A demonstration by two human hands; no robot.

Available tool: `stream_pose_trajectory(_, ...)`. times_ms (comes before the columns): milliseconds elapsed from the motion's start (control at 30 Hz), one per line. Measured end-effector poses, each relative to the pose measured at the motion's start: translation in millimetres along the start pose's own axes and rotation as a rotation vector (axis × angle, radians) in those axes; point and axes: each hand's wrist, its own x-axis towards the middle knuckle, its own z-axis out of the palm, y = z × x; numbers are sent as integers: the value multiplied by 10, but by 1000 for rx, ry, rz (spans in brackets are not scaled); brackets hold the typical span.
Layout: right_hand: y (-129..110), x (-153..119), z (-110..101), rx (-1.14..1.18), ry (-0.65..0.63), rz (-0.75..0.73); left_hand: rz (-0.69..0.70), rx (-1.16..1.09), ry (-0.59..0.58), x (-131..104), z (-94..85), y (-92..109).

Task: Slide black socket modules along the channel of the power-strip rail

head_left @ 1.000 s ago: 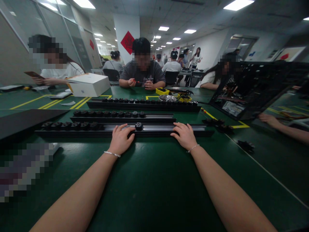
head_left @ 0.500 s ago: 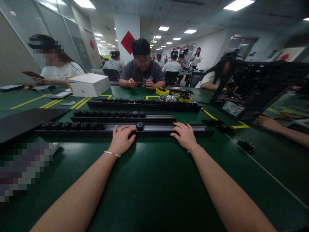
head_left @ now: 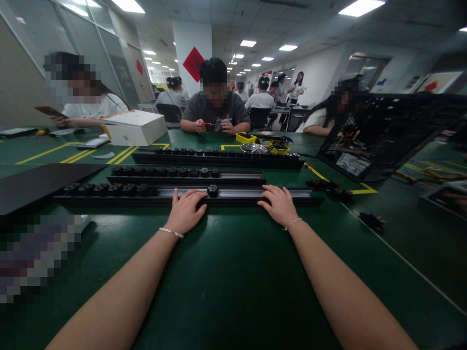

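A long black rail (head_left: 237, 194) with a silvery channel lies across the table in front of me. On its left part sits a row of round black sockets (head_left: 115, 189), and a single black socket (head_left: 212, 191) stands near the middle. My left hand (head_left: 186, 210) rests on the rail with fingers spread, its fingertips right beside the single socket. Further right, my right hand (head_left: 279, 205) lies on the rail, also with fingers apart and nothing in them.
Behind are two similar rails, a shorter one (head_left: 241, 178) and a longer one (head_left: 219, 159), both bearing sockets. Loose black sockets (head_left: 371, 220) lie at right, near a black computer case (head_left: 383, 131). A white box (head_left: 136, 129) stands at the back left. A person opposite holds a screwdriver (head_left: 209, 124).
My left hand and the single socket have shifted very slightly right along the rail. My right hand stays put. Another person's hand at the right edge has left the view.
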Motion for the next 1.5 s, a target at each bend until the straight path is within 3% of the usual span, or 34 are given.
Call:
stream_pose_trajectory(533,-120,-10,-31,27,13,13,31,34,-18,-10,5,2)
stream_pose_trajectory(867,-490,32,-30,155,44,-166,26,24,-41,-2,-2,17)
stream_pose_trajectory(1233,-686,61,-64,176,-82,-105,29,48,-43,7,17,26)
stream_pose_trajectory(1500,-1035,112,21,91,-137,-45,33,70,-33,3,35,29)
